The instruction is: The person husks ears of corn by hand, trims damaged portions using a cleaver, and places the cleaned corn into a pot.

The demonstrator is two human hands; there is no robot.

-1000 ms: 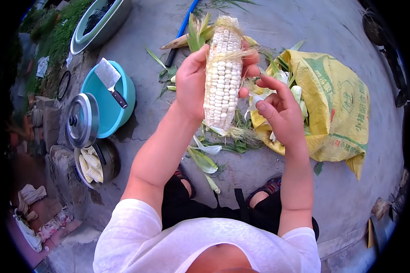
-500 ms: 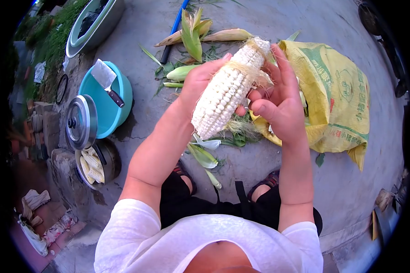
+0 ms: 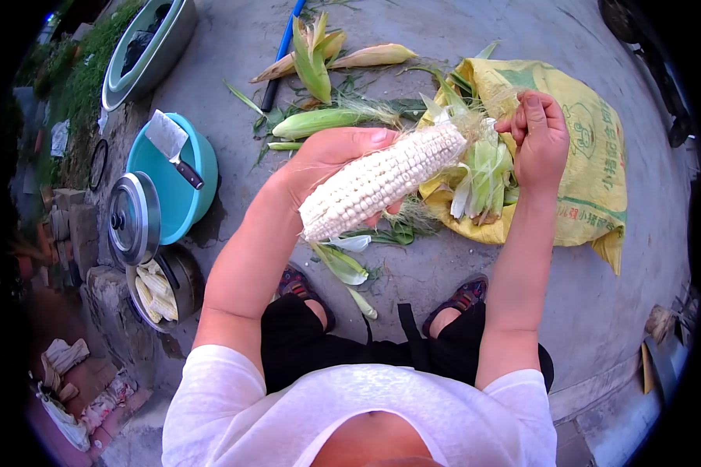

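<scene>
My left hand (image 3: 327, 159) is wrapped around a husked ear of white corn (image 3: 385, 183), tilted with its far end up to the right. Fine corn silk (image 3: 469, 123) clings around that far end. My right hand (image 3: 541, 136) is off the ear, to its right, with fingers pinched on thin strands of silk. Below the right hand, pale green husks (image 3: 487, 175) lie in the mouth of a yellow woven sack (image 3: 592, 194). Part of the left hand's fingers is hidden under the ear.
An unhusked ear (image 3: 311, 123) and loose husks (image 3: 346, 266) lie on the concrete. To the left are a turquoise basin (image 3: 204, 159) with a cleaver (image 3: 171, 144) across it, a pot lid (image 3: 132, 218) and a pot (image 3: 185, 292) of husked corn. A blue pole (image 3: 284, 47) lies ahead.
My right hand has left the ear and moved right and up, closing to a pinch with silk. The left hand has brought the ear lower and more level. The husks in the sack now show.
</scene>
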